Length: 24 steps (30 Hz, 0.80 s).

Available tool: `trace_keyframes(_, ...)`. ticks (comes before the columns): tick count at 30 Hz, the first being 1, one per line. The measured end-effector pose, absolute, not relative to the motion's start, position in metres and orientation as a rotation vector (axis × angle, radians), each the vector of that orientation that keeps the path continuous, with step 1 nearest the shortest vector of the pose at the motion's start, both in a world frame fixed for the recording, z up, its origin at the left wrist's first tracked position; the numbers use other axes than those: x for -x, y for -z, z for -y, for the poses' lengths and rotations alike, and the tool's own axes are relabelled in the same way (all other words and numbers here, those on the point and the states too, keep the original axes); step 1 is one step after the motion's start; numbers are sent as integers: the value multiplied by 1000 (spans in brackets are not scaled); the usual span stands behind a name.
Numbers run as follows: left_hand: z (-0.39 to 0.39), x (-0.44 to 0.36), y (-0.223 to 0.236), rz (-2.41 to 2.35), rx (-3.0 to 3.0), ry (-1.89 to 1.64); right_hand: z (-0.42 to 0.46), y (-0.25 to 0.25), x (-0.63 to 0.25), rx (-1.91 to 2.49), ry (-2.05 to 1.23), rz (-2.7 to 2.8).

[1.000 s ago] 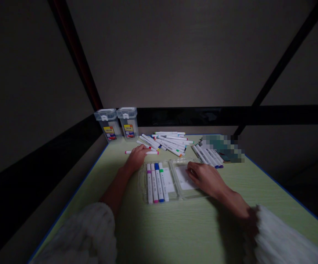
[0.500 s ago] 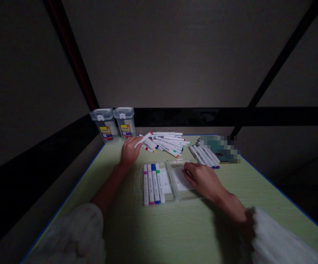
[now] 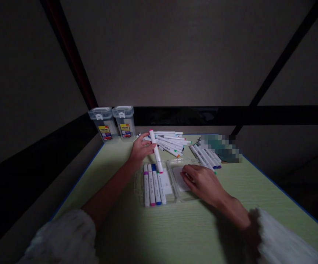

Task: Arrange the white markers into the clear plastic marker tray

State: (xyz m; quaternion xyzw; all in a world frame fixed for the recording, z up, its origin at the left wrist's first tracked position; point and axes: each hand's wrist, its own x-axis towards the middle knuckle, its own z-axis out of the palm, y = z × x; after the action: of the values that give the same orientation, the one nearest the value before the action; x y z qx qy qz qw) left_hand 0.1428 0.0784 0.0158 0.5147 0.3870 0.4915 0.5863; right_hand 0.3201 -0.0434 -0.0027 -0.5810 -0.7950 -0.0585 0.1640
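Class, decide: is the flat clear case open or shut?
Open: the case lies spread, its halves side by side, four markers in the left one.

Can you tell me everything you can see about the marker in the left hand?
The marker is a long, straight stick with a white, smooth body that looks like plastic. Both of its ends are pink. The left hand holds it by its upper part, with the fingers against its side. In the picture it slants, its top end farther left than its bottom end. The bottom end shows over the open clear case; I can't tell whether it touches anything there. I can't read any writing on it.
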Motion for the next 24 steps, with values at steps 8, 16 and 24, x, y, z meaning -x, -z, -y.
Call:
trace_keyframes(8,-78,-142,-6,-774,-1253,-955,48,7,-308,1537,9,2320)
trace_keyframes(16,-73,-145,-7,-831,-1236,-846,49,13,-302,1455,-69,2320)
trace_keyframes(24,-69,-149,-5,-861,-1214,-770,51,14,-303,1363,-4,2347)
